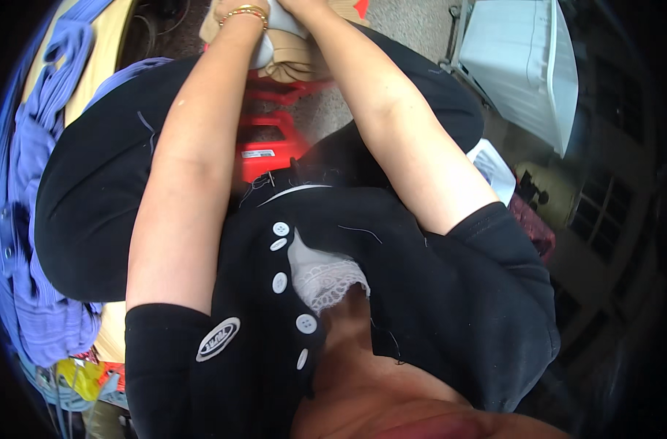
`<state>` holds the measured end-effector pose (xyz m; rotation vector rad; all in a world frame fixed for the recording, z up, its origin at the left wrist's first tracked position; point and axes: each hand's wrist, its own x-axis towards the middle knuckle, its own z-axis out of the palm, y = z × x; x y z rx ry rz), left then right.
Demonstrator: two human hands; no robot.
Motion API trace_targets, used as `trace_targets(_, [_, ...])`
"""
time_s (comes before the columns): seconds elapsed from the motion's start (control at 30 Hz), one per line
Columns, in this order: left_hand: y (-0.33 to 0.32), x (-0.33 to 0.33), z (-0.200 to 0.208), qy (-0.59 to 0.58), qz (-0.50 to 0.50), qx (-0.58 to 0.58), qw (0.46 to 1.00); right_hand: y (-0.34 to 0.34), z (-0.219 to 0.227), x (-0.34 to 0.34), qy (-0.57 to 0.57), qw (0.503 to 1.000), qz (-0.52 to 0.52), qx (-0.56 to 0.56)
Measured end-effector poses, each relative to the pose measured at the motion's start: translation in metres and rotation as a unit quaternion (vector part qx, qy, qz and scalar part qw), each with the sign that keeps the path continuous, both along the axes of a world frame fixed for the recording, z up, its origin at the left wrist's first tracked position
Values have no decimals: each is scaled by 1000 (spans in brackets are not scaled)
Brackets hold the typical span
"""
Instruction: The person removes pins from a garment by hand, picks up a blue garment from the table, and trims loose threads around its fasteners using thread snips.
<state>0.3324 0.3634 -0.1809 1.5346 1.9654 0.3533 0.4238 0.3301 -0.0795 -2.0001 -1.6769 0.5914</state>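
Both forearms reach away from me to the top edge, where the picture cuts off most of each hand. My left hand (232,6), with a bracelet at its wrist, is at a white piece (281,20), perhaps cloth. My right hand (303,6) is at the other side of that white piece. Below and around the hands lies bunched tan fabric (291,60). The fingers of both hands are out of sight, so their grip does not show.
Between my legs stands a red plastic stool (293,146). Purple knitted fabric (51,139) hangs over a pale wooden edge (101,55) at left. A large white bin (520,62) stands at far right, with a metal frame beside it.
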Motion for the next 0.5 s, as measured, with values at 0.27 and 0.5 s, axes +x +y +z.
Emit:
trace_targets(0.27, [-6,-2,21,-188,179,-66,963,-14,32,1,28,999,8,-43])
trace_targets(0.5, [-26,-3,72,-142,100,-62,983,-12,34,6,148,985,-82,-21])
